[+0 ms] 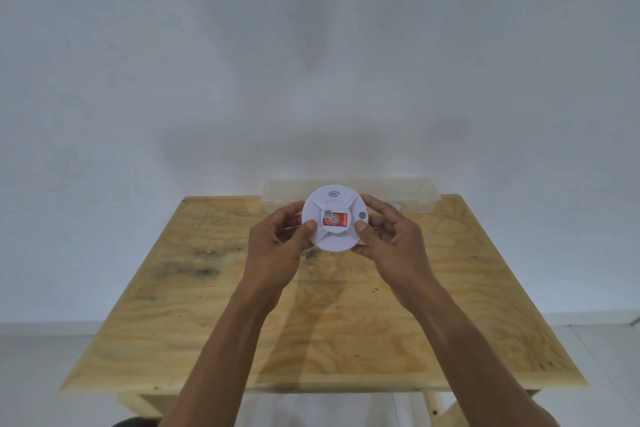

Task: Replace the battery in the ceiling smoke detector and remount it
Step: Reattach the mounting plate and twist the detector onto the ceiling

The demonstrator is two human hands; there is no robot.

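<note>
A round white smoke detector [334, 236] is held up above the table, its face toward me. It has a red label and a small code sticker at its middle, a wave mark near the top and a grey button at the right. My left hand [277, 246] grips its left rim, thumb on the face. My right hand [391, 239] grips the right rim, thumb pressed beside the label. No battery is visible.
A plywood table [207, 322] with dark stains stands below my arms. A clear plastic box [415, 198] lies along its far edge against the white wall. Pale floor shows on both sides.
</note>
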